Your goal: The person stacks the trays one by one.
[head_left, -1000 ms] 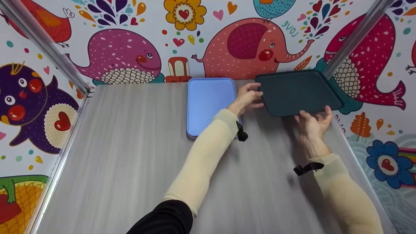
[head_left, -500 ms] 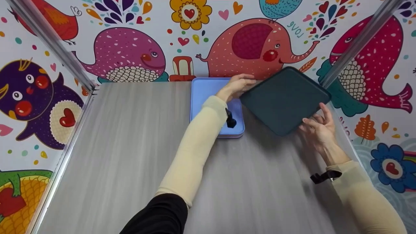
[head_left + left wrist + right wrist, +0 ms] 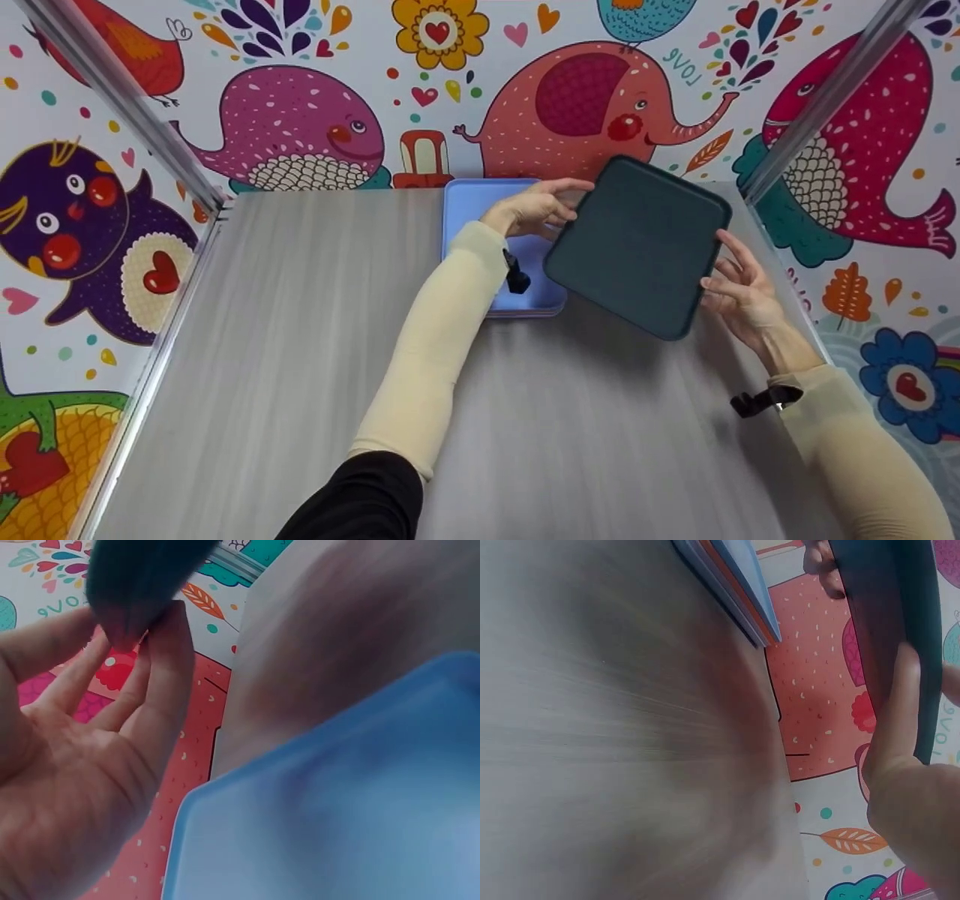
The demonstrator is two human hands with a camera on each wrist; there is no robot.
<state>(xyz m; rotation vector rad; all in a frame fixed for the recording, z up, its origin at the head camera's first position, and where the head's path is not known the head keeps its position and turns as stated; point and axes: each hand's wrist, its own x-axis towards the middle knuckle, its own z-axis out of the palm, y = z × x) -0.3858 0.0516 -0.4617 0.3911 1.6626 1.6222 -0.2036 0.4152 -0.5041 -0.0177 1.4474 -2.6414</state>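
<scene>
A dark green rectangular tray [image 3: 637, 247] hangs tilted above the table, its corners turned at an angle. My left hand [image 3: 529, 210] pinches its left edge between thumb and fingers; in the left wrist view the fingertips meet the tray's dark edge [image 3: 142, 585]. On the opposite edge, my right hand [image 3: 746, 300] grips with the thumb on one face and fingers on the other. Below my left forearm lies a light blue tray [image 3: 476, 202], topmost of a stack. Layers of other colours show along the stack's side [image 3: 739, 596] in the right wrist view.
The grey table [image 3: 315, 337] meets a cartoon-printed wall [image 3: 427, 97] along its back edge. Metal posts [image 3: 832, 97] rise at the back corners. The dark tray overlaps the right side of the blue stack in the head view.
The dark tray has turned from lying lengthwise across to standing more upright, and has moved left toward the blue stack. My left hand has shifted left over the stack; the right has come lower.
</scene>
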